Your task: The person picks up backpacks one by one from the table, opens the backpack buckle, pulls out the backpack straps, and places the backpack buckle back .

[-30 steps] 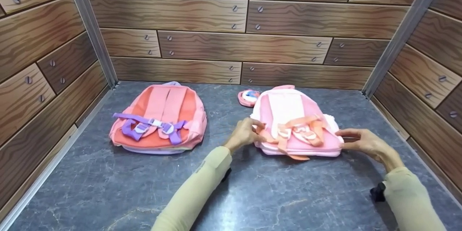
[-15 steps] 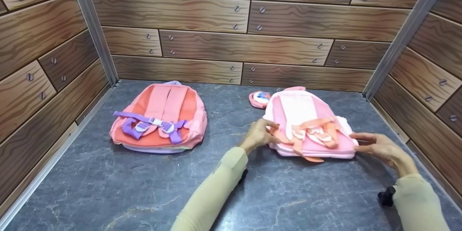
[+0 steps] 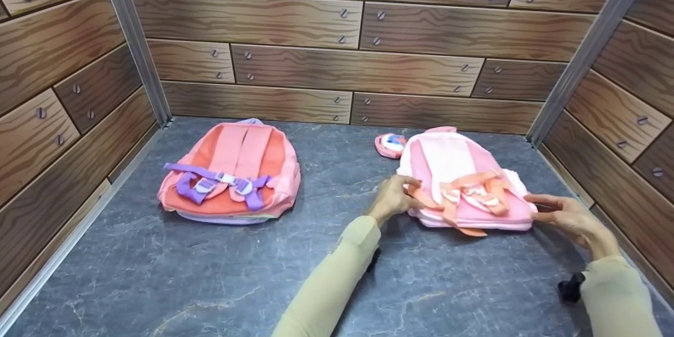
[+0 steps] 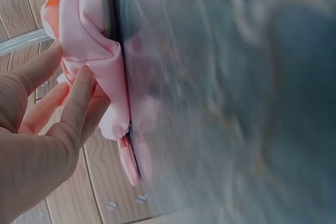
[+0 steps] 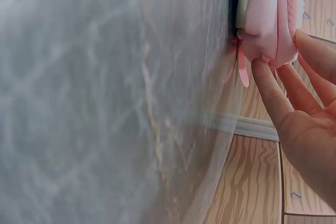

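Observation:
A pale pink backpack (image 3: 516, 209) with orange straps lies with its strap side up on the right half of the dark marbled table. At its left lower side my left hand (image 3: 394, 197) grips the fabric between thumb and fingers. My right hand (image 3: 574, 218) pinches the lower right corner. In the left wrist view, the left fingertips (image 4: 81, 77) press into the pink side (image 4: 86, 40). The right wrist view has the thumb and fingers about the bag's pink corner (image 5: 273, 45). The backpack's front faces down and is hidden.
A second backpack (image 3: 242, 147), coral pink with purple straps and buckles, lies on the left half of the table (image 3: 210, 274). A small round pink item (image 3: 390, 146) with a white and blue face sits beside the right backpack's top. Wood-patterned walls (image 3: 316, 63) enclose three sides.
Both hands have moved to the right along with the pale pink backpack, and the small round item has shifted right with it. The coral backpack stays in place.

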Action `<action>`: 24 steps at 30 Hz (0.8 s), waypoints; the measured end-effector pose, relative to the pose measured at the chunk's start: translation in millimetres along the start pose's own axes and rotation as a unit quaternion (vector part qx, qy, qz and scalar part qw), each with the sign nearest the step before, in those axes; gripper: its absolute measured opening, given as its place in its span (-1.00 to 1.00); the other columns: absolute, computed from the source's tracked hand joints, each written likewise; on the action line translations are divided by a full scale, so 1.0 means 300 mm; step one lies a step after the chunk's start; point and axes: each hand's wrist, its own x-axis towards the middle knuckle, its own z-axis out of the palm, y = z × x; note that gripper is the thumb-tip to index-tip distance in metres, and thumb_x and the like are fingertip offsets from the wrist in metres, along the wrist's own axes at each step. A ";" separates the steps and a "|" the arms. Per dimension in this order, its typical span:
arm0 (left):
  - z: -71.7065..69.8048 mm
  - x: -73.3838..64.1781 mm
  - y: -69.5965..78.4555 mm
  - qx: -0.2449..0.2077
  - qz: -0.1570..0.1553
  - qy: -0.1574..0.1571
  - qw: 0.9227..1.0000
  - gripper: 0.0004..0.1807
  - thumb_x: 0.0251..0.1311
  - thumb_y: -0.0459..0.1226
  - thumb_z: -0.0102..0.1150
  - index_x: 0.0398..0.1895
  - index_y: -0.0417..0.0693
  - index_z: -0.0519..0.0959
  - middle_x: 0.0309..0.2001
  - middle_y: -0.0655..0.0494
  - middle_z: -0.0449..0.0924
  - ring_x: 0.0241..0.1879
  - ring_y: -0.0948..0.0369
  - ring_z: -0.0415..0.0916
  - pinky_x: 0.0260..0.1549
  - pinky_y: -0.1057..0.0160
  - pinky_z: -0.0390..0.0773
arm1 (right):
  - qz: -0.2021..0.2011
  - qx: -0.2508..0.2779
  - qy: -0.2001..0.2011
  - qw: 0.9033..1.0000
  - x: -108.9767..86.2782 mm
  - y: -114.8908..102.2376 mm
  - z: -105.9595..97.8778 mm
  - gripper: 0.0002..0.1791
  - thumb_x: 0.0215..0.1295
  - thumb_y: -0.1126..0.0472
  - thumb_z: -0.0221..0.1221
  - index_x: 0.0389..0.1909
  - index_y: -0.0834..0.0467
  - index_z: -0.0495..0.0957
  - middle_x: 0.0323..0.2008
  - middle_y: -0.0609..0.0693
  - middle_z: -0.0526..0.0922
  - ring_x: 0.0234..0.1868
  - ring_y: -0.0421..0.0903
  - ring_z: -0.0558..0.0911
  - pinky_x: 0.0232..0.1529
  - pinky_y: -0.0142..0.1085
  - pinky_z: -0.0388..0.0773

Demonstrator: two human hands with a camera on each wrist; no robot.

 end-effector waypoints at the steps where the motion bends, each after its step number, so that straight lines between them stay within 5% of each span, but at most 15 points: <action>1: 0.005 0.001 0.002 -0.010 -0.002 -0.002 1.000 -0.49 -0.26 -0.35 0.60 -0.09 -0.04 0.71 -0.36 0.00 0.75 -0.48 0.34 0.54 -0.47 0.46 0.49 | 0.001 -0.001 0.000 1.000 0.000 0.002 -0.002 -0.29 0.24 0.15 0.30 0.35 0.33 0.32 0.29 -0.05 0.37 -0.08 -0.59 0.43 -0.04 -0.52 0.51; 8: 0.030 0.002 0.021 -0.022 -0.026 -0.013 0.999 -0.48 -0.20 -0.39 0.56 -0.03 -0.02 0.69 -0.38 0.03 0.71 -0.53 0.36 0.43 -0.56 0.48 0.43 | -0.024 0.049 -0.009 0.998 -0.016 0.025 -0.024 -0.51 0.26 0.28 0.26 0.24 0.16 0.50 -0.05 -0.46 0.50 -0.11 -0.47 0.51 -0.08 -0.47 0.54; 11: 0.041 0.002 0.030 -0.028 -0.036 -0.016 0.999 -0.49 -0.16 -0.40 0.54 -0.03 -0.01 0.68 -0.39 0.07 0.69 -0.52 0.35 0.44 -0.55 0.47 0.44 | -0.027 0.046 -0.003 0.999 -0.025 0.031 -0.034 -0.54 0.27 0.27 0.25 0.21 0.12 0.52 -0.05 -0.48 0.50 -0.10 -0.49 0.50 -0.07 -0.48 0.53; 17: 0.060 0.005 0.042 -0.029 -0.036 -0.023 0.999 -0.51 -0.12 -0.42 0.50 -0.01 -0.03 0.67 -0.37 0.09 0.69 -0.47 0.35 0.45 -0.51 0.47 0.46 | -0.021 0.012 0.006 1.000 -0.028 0.036 -0.049 -0.33 0.28 0.22 0.26 0.33 0.41 0.29 -0.07 -0.50 0.46 -0.08 -0.55 0.45 -0.06 -0.51 0.51; 24: 0.045 0.007 0.040 -0.052 -0.028 -0.036 0.998 -0.52 -0.05 -0.44 0.44 0.02 -0.01 0.67 -0.27 0.03 0.72 -0.44 0.36 0.50 -0.50 0.45 0.50 | -0.036 0.057 0.019 0.998 -0.036 0.029 -0.053 -0.55 0.29 0.30 0.24 0.20 0.21 0.52 -0.14 -0.51 0.54 -0.11 -0.51 0.54 -0.08 -0.50 0.55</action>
